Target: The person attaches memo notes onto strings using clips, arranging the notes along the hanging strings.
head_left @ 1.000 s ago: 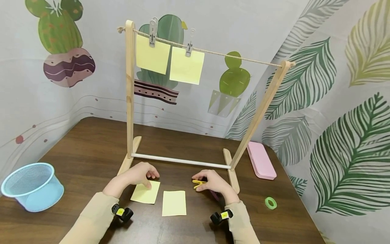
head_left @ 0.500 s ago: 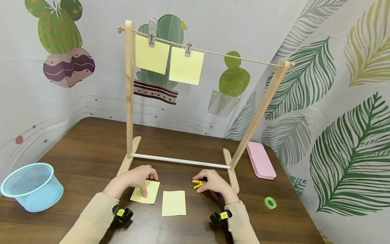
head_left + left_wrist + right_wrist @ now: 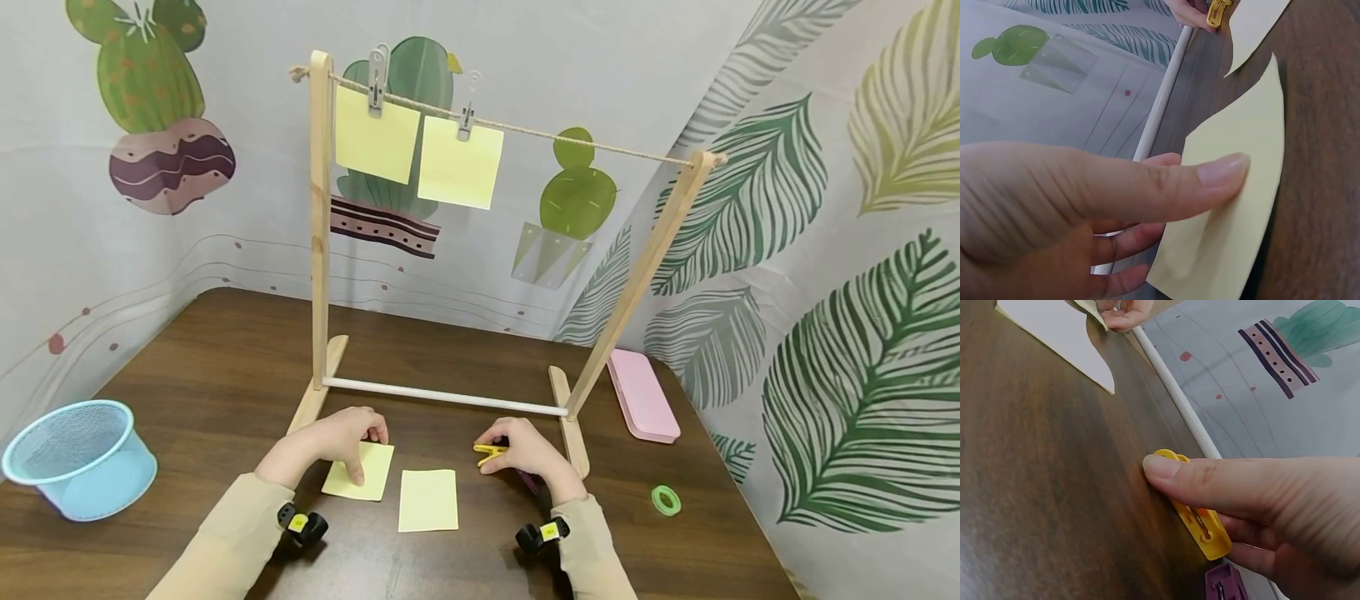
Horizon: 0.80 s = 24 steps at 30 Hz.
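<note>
The left note (image 3: 1229,234) lies under the left hand (image 3: 347,437), on the desk (image 3: 480,567), its sheet bowed in the left wrist view. The left hand pinches it: the thumb presses flat across its face and the other fingers curl to its far edge, tips hidden there. The right hand (image 3: 522,446) pinches a yellow clip (image 3: 1215,534), thumb laid over it, fingers bent behind. Both forearms, in beige sleeves, come in from the near side, knuckles up, the hands well apart.

A purple clip (image 3: 1225,584) sits just beside the yellow one, mostly covered by the right hand in the head view. Between the hands, a little nearer the person, is the second note (image 3: 428,501).

Just beyond stands the wooden rack (image 3: 319,233), with a white bar (image 3: 442,395) low across it; its left foot runs beside the left hand. Two hung notes (image 3: 461,167) are held to its cord (image 3: 585,142) by grey clips (image 3: 376,92), toward the left post. A blue basket (image 3: 97,479) is far left; a pink case (image 3: 643,396) and a green ring (image 3: 656,502) are at the right.
</note>
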Tool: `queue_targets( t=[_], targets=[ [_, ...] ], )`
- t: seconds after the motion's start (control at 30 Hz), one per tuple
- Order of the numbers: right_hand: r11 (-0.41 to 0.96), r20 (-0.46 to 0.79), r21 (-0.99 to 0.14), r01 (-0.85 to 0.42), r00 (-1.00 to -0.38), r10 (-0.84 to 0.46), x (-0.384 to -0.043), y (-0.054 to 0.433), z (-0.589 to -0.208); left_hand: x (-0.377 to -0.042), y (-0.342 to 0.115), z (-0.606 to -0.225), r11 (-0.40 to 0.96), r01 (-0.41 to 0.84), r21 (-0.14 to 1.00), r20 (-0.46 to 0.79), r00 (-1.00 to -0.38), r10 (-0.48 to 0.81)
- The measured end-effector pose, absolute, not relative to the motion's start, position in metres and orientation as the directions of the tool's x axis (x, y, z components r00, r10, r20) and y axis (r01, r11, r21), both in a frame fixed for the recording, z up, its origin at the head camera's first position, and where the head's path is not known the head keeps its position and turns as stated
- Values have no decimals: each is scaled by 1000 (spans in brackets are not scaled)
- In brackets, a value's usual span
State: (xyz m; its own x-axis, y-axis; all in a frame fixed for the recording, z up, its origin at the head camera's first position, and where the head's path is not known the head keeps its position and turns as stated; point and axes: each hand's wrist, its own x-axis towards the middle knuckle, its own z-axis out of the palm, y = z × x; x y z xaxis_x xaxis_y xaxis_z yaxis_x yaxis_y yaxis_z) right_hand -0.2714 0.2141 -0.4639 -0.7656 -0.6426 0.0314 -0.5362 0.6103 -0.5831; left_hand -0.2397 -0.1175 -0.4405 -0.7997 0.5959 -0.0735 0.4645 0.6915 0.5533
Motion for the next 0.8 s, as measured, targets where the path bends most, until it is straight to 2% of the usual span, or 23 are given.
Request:
queue_targets(
  t=[0.37, 0.8],
  targets=[
    [597, 44, -602, -531, -768, -639, -272, 214, -462, -241, -116, -444, 679, 426, 598, -93, -805, 586],
    [523, 36, -742, -420, -804, -594, -274, 214, -463, -240, -117, -443, 682, 374, 628, -125, -817, 563]
  ],
)
